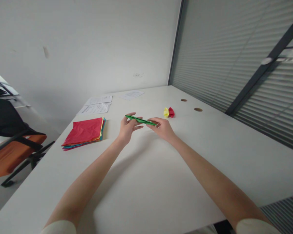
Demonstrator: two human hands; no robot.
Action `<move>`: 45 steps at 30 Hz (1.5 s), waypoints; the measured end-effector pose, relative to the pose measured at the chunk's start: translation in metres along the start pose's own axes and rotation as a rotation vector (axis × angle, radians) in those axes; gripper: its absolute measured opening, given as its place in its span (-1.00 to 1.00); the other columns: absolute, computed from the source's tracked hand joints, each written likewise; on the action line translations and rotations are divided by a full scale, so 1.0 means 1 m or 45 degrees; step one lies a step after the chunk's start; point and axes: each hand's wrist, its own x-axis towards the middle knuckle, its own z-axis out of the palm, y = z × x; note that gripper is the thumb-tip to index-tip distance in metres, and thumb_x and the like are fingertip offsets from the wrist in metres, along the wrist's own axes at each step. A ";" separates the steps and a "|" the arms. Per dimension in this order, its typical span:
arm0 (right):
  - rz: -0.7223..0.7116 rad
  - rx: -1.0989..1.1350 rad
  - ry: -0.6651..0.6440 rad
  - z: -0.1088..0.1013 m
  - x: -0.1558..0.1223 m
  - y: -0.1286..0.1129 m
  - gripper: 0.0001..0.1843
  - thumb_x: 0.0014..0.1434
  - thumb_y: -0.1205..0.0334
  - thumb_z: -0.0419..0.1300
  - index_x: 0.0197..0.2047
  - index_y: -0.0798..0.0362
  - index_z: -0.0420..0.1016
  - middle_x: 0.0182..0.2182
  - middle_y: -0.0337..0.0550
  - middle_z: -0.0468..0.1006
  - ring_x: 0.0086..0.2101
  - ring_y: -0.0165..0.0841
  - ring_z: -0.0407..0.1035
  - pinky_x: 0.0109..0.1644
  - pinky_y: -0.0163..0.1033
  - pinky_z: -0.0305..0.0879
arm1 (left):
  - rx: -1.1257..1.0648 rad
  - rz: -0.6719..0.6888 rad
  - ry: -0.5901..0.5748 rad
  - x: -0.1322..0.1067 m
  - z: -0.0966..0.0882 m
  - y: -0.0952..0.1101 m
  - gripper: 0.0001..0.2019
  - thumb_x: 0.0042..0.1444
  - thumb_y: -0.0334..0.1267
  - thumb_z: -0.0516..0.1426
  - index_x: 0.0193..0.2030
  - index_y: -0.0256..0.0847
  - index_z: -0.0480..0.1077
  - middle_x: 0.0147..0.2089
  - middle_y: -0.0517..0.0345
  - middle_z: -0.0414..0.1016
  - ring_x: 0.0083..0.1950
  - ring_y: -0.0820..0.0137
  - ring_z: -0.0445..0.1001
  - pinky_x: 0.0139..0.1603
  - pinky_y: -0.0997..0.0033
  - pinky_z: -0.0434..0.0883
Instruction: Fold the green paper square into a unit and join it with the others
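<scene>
A narrow folded piece of green paper (141, 120) is held above the white table between my two hands, tilted slightly down to the right. My left hand (129, 127) grips its left end, with the thumb on the near side and some fingers stretched past it. At the right end, my right hand (163, 127) pinches the paper between thumb and fingers. Beyond my right hand lie a small yellow folded paper piece (166, 112) and a red one (171, 112), side by side and touching.
Left of my hands, a stack of coloured paper (84, 131) with red on top lies near the table's left edge. Printed sheets (96, 105) lie farther back. Two round holes (198, 110) pierce the table at right. An orange-seated chair (17, 149) stands at left.
</scene>
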 end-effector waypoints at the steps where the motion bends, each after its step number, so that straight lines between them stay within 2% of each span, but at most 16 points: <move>1: 0.016 0.009 -0.010 0.000 0.000 -0.001 -0.71 0.03 0.13 0.27 -0.20 0.09 0.56 -0.36 -0.10 0.60 -0.36 -0.33 0.45 -0.35 -0.30 0.31 | 0.007 0.006 0.009 0.000 0.000 0.000 -0.66 0.00 -0.36 0.16 -0.06 -0.23 0.23 -0.23 0.00 0.57 -0.27 0.27 0.59 -0.16 0.12 0.52; 5: 0.076 0.139 -0.044 0.001 -0.001 -0.001 -0.60 0.02 0.02 0.28 -0.12 0.09 0.55 -0.40 -0.14 0.58 -0.40 -0.36 0.43 -0.34 -0.29 0.32 | 0.039 0.029 0.025 -0.001 0.001 0.001 -0.69 -0.03 -0.34 0.18 -0.12 -0.23 0.25 -0.27 0.04 0.56 -0.29 0.31 0.59 -0.15 0.13 0.52; 9: 0.206 0.376 -0.044 0.000 0.002 0.000 -0.57 0.00 -0.02 0.28 -0.14 0.11 0.54 -0.44 -0.15 0.56 -0.49 -0.42 0.39 -0.44 -0.32 0.29 | 0.074 0.056 0.006 -0.001 0.001 0.004 -0.70 -0.04 -0.27 0.21 -0.15 -0.24 0.28 -0.25 0.05 0.54 -0.26 0.27 0.59 -0.17 0.16 0.53; 17: 0.357 0.598 0.037 -0.005 0.007 -0.001 -0.65 -0.06 0.05 0.32 -0.25 0.11 0.57 -0.48 -0.17 0.55 -0.52 -0.47 0.36 -0.49 -0.37 0.22 | 0.084 0.083 -0.064 0.000 0.000 0.008 -0.73 -0.06 -0.23 0.24 -0.22 -0.28 0.35 -0.32 0.10 0.50 -0.28 0.25 0.60 -0.21 0.20 0.54; 23: 0.443 0.688 0.059 -0.005 0.008 0.003 -0.71 -0.07 0.16 0.29 -0.24 0.07 0.58 -0.47 -0.20 0.53 -0.50 -0.48 0.37 -0.48 -0.38 0.23 | 0.100 0.009 -0.134 0.000 0.000 0.009 -0.77 -0.09 -0.27 0.25 -0.28 -0.31 0.39 -0.37 0.09 0.52 -0.27 0.24 0.60 -0.20 0.21 0.54; 33: 0.451 0.715 0.033 -0.007 0.007 0.002 -0.73 -0.07 0.21 0.28 -0.24 0.06 0.60 -0.49 -0.22 0.53 -0.50 -0.48 0.37 -0.47 -0.39 0.22 | 0.118 -0.018 -0.201 -0.001 -0.002 0.009 -0.73 -0.10 -0.25 0.29 -0.26 -0.32 0.40 -0.35 0.05 0.54 -0.27 0.28 0.59 -0.17 0.26 0.53; 36: 0.532 0.645 0.017 -0.008 0.005 0.007 -0.75 -0.05 0.15 0.30 -0.29 0.08 0.60 -0.46 -0.15 0.56 -0.50 -0.47 0.38 -0.50 -0.42 0.21 | 0.213 -0.027 -0.197 0.002 -0.006 0.004 -0.67 -0.08 -0.19 0.30 -0.20 -0.30 0.38 -0.33 0.04 0.54 -0.28 0.29 0.58 -0.20 0.26 0.53; 39: 0.637 0.535 -0.084 -0.009 0.002 0.022 -0.72 -0.01 0.05 0.30 -0.39 0.13 0.60 -0.45 -0.08 0.59 -0.52 -0.49 0.36 -0.57 -0.45 0.11 | 0.486 0.128 -0.194 0.006 -0.013 -0.006 -0.59 -0.12 -0.18 0.32 -0.15 -0.24 0.33 -0.29 0.07 0.53 -0.34 0.37 0.55 -0.28 0.33 0.51; 42: 0.702 0.446 -0.199 -0.008 0.000 0.043 -0.62 0.02 -0.05 0.28 -0.40 0.15 0.61 -0.47 -0.04 0.61 -0.58 -0.51 0.29 -0.62 -0.45 0.02 | 0.730 0.335 -0.337 0.010 -0.024 -0.021 -0.63 -0.16 -0.22 0.33 -0.19 -0.21 0.38 -0.21 0.07 0.51 -0.25 0.39 0.52 -0.23 0.42 0.48; 45: 0.672 0.305 -0.214 -0.003 -0.001 0.063 -0.53 0.06 -0.13 0.22 -0.44 0.17 0.59 -0.52 -0.06 0.60 -0.59 -0.48 0.28 -0.60 -0.41 0.05 | 0.874 0.380 -0.459 0.015 -0.037 -0.042 -0.76 -0.11 -0.22 0.29 -0.26 -0.20 0.46 -0.24 0.08 0.49 -0.26 0.39 0.48 -0.22 0.40 0.47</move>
